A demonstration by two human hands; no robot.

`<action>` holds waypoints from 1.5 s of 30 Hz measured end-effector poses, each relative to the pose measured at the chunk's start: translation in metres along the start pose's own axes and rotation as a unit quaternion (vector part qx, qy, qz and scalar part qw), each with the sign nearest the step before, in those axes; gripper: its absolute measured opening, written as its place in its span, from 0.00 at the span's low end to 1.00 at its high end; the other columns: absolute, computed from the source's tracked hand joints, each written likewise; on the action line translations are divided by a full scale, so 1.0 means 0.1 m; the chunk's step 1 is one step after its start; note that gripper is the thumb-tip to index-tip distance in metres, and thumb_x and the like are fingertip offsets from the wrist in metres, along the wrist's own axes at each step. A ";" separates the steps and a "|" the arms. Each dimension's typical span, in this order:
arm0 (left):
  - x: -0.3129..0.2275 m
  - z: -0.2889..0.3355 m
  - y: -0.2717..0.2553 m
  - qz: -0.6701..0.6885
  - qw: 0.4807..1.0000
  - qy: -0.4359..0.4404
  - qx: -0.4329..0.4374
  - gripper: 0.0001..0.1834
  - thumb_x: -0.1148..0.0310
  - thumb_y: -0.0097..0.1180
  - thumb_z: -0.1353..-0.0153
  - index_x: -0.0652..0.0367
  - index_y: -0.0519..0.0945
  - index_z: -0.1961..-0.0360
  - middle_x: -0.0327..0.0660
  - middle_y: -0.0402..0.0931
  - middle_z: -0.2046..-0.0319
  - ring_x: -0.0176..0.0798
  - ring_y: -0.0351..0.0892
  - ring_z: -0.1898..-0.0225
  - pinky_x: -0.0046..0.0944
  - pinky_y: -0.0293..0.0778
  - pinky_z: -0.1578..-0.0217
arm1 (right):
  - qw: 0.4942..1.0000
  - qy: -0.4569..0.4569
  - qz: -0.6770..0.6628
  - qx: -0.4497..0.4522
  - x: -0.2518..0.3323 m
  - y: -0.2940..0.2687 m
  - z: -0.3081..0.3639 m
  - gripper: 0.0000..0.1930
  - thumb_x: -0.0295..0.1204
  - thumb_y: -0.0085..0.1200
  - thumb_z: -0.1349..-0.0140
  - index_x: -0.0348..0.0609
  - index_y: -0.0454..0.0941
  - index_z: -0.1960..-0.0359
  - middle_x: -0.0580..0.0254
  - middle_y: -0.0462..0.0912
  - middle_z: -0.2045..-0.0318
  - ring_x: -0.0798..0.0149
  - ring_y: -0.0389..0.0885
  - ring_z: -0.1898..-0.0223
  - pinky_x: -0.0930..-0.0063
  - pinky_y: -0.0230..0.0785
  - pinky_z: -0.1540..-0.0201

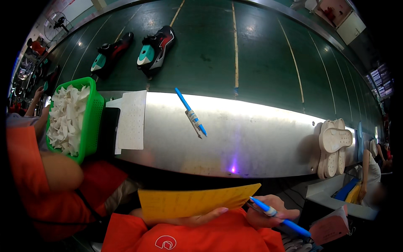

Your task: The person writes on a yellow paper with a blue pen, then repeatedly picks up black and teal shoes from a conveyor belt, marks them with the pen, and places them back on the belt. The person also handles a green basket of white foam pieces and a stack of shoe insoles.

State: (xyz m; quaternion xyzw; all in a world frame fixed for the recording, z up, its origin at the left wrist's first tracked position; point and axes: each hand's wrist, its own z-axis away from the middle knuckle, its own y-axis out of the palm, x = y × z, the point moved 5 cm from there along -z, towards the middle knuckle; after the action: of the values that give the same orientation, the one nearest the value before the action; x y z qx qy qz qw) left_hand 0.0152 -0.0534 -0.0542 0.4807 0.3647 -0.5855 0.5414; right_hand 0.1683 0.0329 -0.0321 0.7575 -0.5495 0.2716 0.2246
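The left hand [203, 217] supports a yellow card [189, 201] in front of the orange shirt [201, 239]. The right hand [261, 218], beside it, is closed around a blue taped pen [297, 228], its tip near the card's right end; whether they touch is hard to tell. A second blue pen [183, 101] lies on the metal bench [268, 143].
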 end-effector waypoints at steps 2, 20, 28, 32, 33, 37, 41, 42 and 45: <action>0.05 0.02 0.01 0.006 1.000 0.000 -0.027 0.17 0.67 0.45 0.38 0.63 0.71 0.50 0.42 0.74 0.53 0.37 0.73 0.53 0.32 0.68 0.53 | 0.996 0.024 0.019 -0.080 -0.06 -0.02 -0.01 0.14 0.40 0.37 0.36 0.43 0.58 0.60 0.60 0.67 0.90 0.70 0.66 0.91 0.81 0.61 0.89; 0.06 -0.44 -0.38 0.042 0.942 0.193 -0.270 0.13 0.69 0.47 0.38 0.67 0.73 0.56 0.41 0.76 0.60 0.35 0.74 0.59 0.30 0.69 0.58 | 0.923 0.303 -0.040 -0.235 -0.50 -0.35 0.18 0.14 0.41 0.44 0.40 0.43 0.60 0.64 0.68 0.63 0.90 0.74 0.63 0.91 0.81 0.65 0.83; -0.04 -0.57 -0.48 0.007 0.923 0.211 -0.320 0.13 0.67 0.48 0.38 0.67 0.74 0.59 0.40 0.77 0.66 0.32 0.75 0.65 0.28 0.69 0.63 | 0.903 0.333 -0.070 -0.262 -0.63 -0.40 0.20 0.13 0.40 0.42 0.38 0.43 0.63 0.67 0.68 0.63 0.89 0.76 0.60 0.92 0.82 0.62 0.86; 0.02 -0.60 -0.44 0.097 0.947 0.179 -0.249 0.14 0.65 0.44 0.36 0.67 0.74 0.60 0.41 0.77 0.71 0.33 0.76 0.69 0.29 0.71 0.65 | 0.888 0.438 -0.002 -0.142 -0.92 -0.55 0.30 0.15 0.39 0.44 0.38 0.40 0.67 0.76 0.68 0.66 0.88 0.76 0.64 0.90 0.83 0.61 0.86; -0.01 -0.61 -0.44 0.112 0.950 0.171 -0.235 0.15 0.64 0.43 0.36 0.66 0.74 0.61 0.41 0.76 0.73 0.33 0.76 0.70 0.30 0.71 0.66 | 0.873 0.479 0.015 -0.092 -1.00 -0.52 0.26 0.16 0.39 0.45 0.38 0.39 0.68 0.77 0.67 0.68 0.87 0.75 0.66 0.89 0.83 0.60 0.86; 0.24 -0.45 -0.39 0.139 0.977 0.071 -0.148 0.18 0.61 0.37 0.33 0.65 0.73 0.64 0.41 0.74 0.79 0.34 0.74 0.75 0.31 0.72 0.70 | 0.870 0.460 0.133 0.117 -1.34 -0.50 0.19 0.14 0.35 0.49 0.40 0.37 0.72 0.77 0.68 0.71 0.86 0.75 0.69 0.85 0.82 0.58 0.83; 0.56 -0.14 -0.39 0.140 0.971 0.065 -0.183 0.19 0.61 0.34 0.33 0.66 0.72 0.66 0.42 0.72 0.80 0.35 0.72 0.79 0.32 0.71 0.73 | 0.857 0.477 0.144 0.131 -1.38 -0.35 -0.04 0.12 0.34 0.52 0.41 0.37 0.72 0.75 0.68 0.72 0.86 0.76 0.69 0.84 0.79 0.58 0.81; 0.64 -0.07 -0.43 0.138 0.965 0.056 -0.215 0.19 0.61 0.34 0.33 0.66 0.73 0.68 0.42 0.72 0.81 0.35 0.72 0.79 0.31 0.71 0.73 | 0.859 0.465 0.160 0.141 -1.45 -0.37 -0.05 0.12 0.34 0.53 0.42 0.37 0.72 0.74 0.67 0.72 0.86 0.74 0.70 0.85 0.78 0.58 0.81; 0.75 0.09 -0.55 0.156 0.945 0.059 -0.281 0.20 0.61 0.35 0.33 0.67 0.73 0.68 0.42 0.71 0.81 0.35 0.72 0.79 0.31 0.71 0.74 | 0.862 0.394 0.264 0.178 -1.49 -0.33 -0.14 0.10 0.33 0.55 0.44 0.38 0.72 0.70 0.66 0.71 0.87 0.73 0.67 0.87 0.76 0.57 0.82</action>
State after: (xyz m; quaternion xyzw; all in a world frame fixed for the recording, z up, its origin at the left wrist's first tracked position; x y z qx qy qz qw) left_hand -0.0368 -0.0751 -0.1293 0.3934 0.4661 -0.3377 0.7169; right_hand 0.1610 0.1571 -0.1210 0.4412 -0.5369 0.6897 0.2034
